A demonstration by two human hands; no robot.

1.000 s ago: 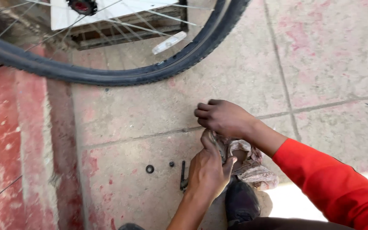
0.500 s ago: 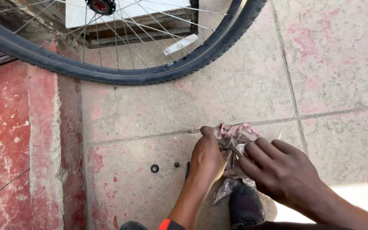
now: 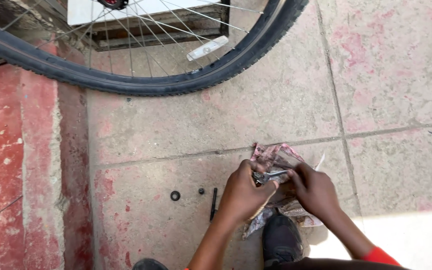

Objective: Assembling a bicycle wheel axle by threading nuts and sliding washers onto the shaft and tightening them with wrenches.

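My left hand [image 3: 243, 194] and my right hand [image 3: 317, 191] meet low in the middle of the view, over a crumpled, dirty pinkish rag [image 3: 276, 155] lying on the concrete floor. Between their fingertips they pinch a small shiny metal part [image 3: 269, 176], the left hand at its left end and the right hand at its right end. The rag bunches under and behind both hands. My right arm has a red sleeve [image 3: 378, 256]. My dark shoe [image 3: 281, 240] rests on the rag's near edge.
A bicycle wheel [image 3: 216, 70] with a black tyre and spokes stands across the top. On the floor left of my hands lie a small black washer [image 3: 175, 195], a tiny nut [image 3: 201, 191] and a short black rod [image 3: 213, 204]. A red painted strip [image 3: 16, 165] runs down the left.
My right hand has come from above the rag round to its right side. Both hands now close on the small metal part.
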